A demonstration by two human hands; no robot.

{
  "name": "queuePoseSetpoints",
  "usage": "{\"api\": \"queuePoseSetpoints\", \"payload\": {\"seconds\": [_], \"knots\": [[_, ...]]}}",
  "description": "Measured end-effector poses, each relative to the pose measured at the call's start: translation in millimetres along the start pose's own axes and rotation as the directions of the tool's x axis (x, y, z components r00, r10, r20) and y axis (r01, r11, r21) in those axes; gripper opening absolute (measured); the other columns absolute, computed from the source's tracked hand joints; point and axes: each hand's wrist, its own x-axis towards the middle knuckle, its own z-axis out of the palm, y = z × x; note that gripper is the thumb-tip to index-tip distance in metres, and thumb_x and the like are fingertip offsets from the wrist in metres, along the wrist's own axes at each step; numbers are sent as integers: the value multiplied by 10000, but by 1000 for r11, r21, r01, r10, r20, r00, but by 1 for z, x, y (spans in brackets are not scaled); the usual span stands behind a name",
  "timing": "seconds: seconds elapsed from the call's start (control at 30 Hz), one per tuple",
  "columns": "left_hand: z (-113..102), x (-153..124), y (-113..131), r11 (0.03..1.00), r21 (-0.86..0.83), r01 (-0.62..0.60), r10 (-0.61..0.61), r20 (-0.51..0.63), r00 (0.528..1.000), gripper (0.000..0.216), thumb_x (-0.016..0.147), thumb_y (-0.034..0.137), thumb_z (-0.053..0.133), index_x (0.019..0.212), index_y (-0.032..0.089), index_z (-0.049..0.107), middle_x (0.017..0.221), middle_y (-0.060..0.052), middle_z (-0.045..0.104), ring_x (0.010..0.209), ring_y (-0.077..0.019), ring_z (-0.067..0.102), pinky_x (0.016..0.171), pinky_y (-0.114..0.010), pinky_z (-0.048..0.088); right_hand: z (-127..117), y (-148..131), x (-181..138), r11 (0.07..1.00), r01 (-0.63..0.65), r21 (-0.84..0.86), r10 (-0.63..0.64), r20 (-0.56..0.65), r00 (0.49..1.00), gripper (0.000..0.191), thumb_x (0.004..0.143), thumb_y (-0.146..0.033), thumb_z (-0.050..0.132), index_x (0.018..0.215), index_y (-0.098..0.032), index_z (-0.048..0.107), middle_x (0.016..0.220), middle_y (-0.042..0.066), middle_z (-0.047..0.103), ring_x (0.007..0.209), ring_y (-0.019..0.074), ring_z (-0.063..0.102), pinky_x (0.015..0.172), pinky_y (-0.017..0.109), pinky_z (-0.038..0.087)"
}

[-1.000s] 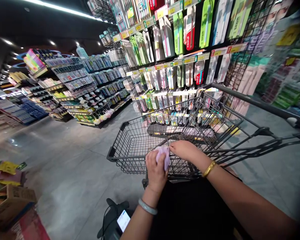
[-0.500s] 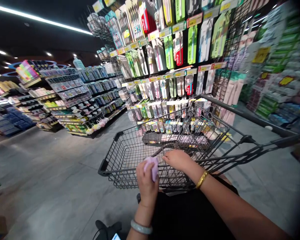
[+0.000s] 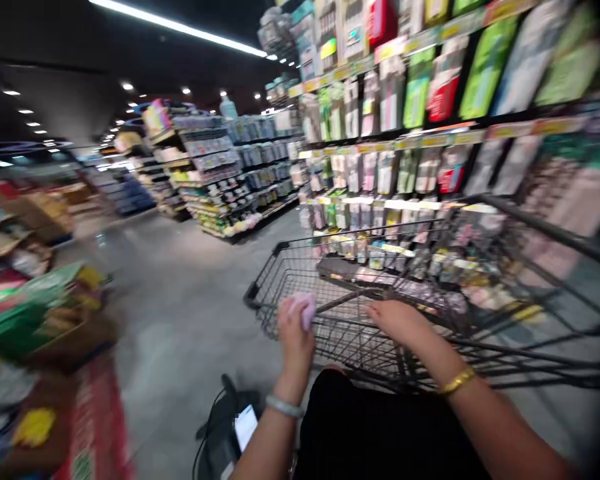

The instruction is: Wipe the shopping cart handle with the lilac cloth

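My left hand [image 3: 296, 333] is closed around a soft, crumpled lavender item [image 3: 304, 308], perhaps a cloth; its kind is not clear. It is held above the near side of a dark wire shopping cart [image 3: 347, 347]. To the right, my right hand [image 3: 399, 323] lies over the cart's near top rim with its fingers bent downward. The fingertips are partly hidden and blurred, but they appear to grip the rim. A pale bangle [image 3: 284, 405] circles my left wrist, and a gold bracelet [image 3: 459, 380] my right one.
A rack of packaged toothbrushes [image 3: 390, 107] rises behind the cart. More shelves [image 3: 220, 167] stand farther back. At left are blurred bins of goods [image 3: 45, 307] with a red side. A black object with a lit screen [image 3: 245, 427] is low beside my left forearm.
The view has turned left, so the cart and racks sit farther right and the bins at left have come into view. Both hands keep about the same pose, the lavender item still held.
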Motion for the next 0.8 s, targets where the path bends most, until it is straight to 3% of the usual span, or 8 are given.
{"api": "queuePoseSetpoints", "payload": {"seconds": [0.17,0.23,0.3,0.4,0.47,0.67,0.73,0.8], "knots": [[11,-15,6,972,-38,-231,234,148,961,464,744,63,606,1159,271,593,1310,-86,487,1292,-276,419,1093,-511,377,14,4,11,1000,3,-16,-2,75,997,523,948,-523,250,987,-228,679,983,105,717,912,273,660,727,337,423],[-1,-7,-18,989,-4,-147,146,134,980,431,744,60,610,1120,270,609,1271,-81,511,1238,-258,463,1057,-474,421,16,5,12,1000,2,-16,0,90,996,527,945,-538,241,986,-239,673,959,93,718,885,272,662,706,334,419],[-15,6,-46,997,39,70,-72,33,997,452,712,22,590,1104,246,609,1247,-92,525,1194,-250,492,1033,-455,442,18,6,13,1000,6,-12,-5,77,997,522,942,-539,250,995,-236,671,958,94,718,884,270,662,708,330,419],[-21,20,-69,959,31,282,-276,-126,953,486,694,0,557,1120,228,598,1233,-98,541,1181,-248,508,1044,-475,428,19,6,16,1000,20,-7,-19,60,998,504,943,-519,264,1000,-226,670,967,103,717,911,268,663,738,328,423],[-13,15,-59,964,26,264,-259,-128,957,495,690,-11,541,1116,233,607,1240,-94,538,1197,-250,501,1049,-489,419,19,6,17,1000,15,-16,-14,66,998,493,948,-511,260,992,-231,664,968,101,718,916,270,665,747,334,425],[5,-28,-12,997,-57,-57,59,33,998,500,706,4,558,1114,287,612,1273,-72,494,1288,-272,423,1061,-511,406,19,4,15,999,1,-43,2,58,998,488,957,-509,254,967,-238,660,949,102,718,894,261,670,725,326,418],[-3,-26,-27,998,-63,-2,0,-21,1000,482,713,12,552,1112,279,598,1245,-73,499,1242,-259,454,1034,-490,427,19,5,12,998,3,-64,0,43,999,485,959,-503,253,951,-239,660,946,101,719,877,260,670,699,320,408],[-12,-15,-51,979,-52,196,-202,-167,965,453,712,21,544,1103,247,573,1202,-83,504,1184,-246,475,1022,-479,423,17,5,12,997,0,-78,4,44,999,481,962,-501,248,934,-248,656,937,91,721,857,256,670,672,311,397]]}}
